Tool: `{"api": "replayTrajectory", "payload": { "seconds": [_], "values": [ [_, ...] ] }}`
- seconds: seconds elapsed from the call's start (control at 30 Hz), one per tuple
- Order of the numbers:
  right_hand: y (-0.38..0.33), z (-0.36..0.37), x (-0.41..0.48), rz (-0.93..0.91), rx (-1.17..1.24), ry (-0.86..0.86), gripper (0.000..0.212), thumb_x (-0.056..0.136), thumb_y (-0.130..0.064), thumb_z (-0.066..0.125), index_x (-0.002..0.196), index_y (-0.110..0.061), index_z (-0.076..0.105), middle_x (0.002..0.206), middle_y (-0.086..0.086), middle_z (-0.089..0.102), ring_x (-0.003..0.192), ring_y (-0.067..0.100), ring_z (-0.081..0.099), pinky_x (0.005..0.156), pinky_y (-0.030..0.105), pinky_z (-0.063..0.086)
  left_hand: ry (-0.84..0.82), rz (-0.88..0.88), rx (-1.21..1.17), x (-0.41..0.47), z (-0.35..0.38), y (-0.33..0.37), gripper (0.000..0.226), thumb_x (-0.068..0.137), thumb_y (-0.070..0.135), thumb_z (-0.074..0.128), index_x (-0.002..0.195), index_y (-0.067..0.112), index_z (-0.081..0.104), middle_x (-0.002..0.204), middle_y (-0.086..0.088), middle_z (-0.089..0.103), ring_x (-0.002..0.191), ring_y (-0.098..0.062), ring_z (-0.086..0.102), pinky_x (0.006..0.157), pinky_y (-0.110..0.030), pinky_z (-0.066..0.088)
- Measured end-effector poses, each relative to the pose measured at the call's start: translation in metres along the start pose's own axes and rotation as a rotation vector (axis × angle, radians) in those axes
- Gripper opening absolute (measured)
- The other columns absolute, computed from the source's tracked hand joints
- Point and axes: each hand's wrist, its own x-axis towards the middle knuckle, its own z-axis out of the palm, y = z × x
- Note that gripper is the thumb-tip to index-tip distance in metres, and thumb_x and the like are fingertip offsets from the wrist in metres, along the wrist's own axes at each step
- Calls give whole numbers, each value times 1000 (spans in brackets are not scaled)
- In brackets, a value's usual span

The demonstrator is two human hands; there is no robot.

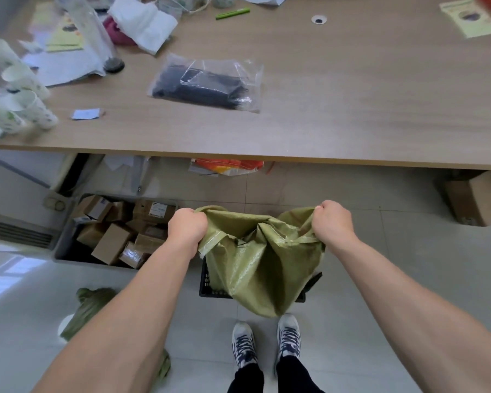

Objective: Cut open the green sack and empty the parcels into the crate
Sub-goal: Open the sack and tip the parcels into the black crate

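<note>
A green woven sack point(255, 262) hangs in front of me over a black plastic crate point(207, 285) on the floor. My left hand point(186, 226) is shut on the sack's left corner. My right hand point(333, 222) is shut on its right corner. The sack sags limp between both fists and covers most of the crate, so the crate's inside is hidden. No parcels show in the sack.
A grey bin point(65, 245) full of cardboard parcels point(112, 242) stands to the left under the wooden table point(352, 109). Another green sack point(88, 310) lies on the floor at left. A cardboard box point(476, 197) sits at right. My shoes point(267, 341) stand just behind the crate.
</note>
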Motion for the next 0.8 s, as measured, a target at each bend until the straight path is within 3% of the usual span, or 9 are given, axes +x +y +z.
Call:
{"api": "replayTrajectory", "payload": {
  "seconds": [0.13,0.23,0.37,0.5,0.6,0.8],
  "values": [
    [1,-8,0,-37,17,44,34,101,-17,30,94,-5,61,93,9,59,71,14,50,53,27,33,-6,40,48,-1,-7,-1,22,84,13,45,82,1,64,77,-11,60,67,-26,52,59,-30,39],
    [2,-11,-3,-26,25,39,34,101,-16,31,94,-3,61,94,9,58,78,22,52,61,31,35,5,53,179,-9,-10,-1,23,89,11,42,84,5,63,86,-11,61,69,-24,51,57,-29,37],
    [0,-14,-3,-60,47,97,34,100,-16,31,86,-4,59,81,4,55,70,17,49,55,31,33,38,105,164,-12,-12,2,21,90,12,40,76,7,56,75,-8,54,58,-20,42,49,-28,30],
    [1,-11,-4,-46,3,37,33,102,-15,31,98,-3,61,93,9,57,77,22,50,64,30,35,41,83,166,-14,-10,5,24,88,11,40,80,3,61,82,-11,59,59,-21,45,49,-28,33],
    [-1,-14,-2,-67,17,69,33,101,-16,31,92,-4,61,89,8,58,68,12,47,57,30,33,41,114,151,-12,-10,9,23,89,13,41,77,5,59,77,-9,58,59,-20,46,48,-28,32],
    [-1,-15,-1,-75,4,77,33,102,-17,31,90,-5,59,88,7,57,71,17,50,53,27,32,66,122,161,-15,-13,15,24,89,11,39,68,8,51,72,-7,53,57,-20,42,48,-29,30]
  ]
}}
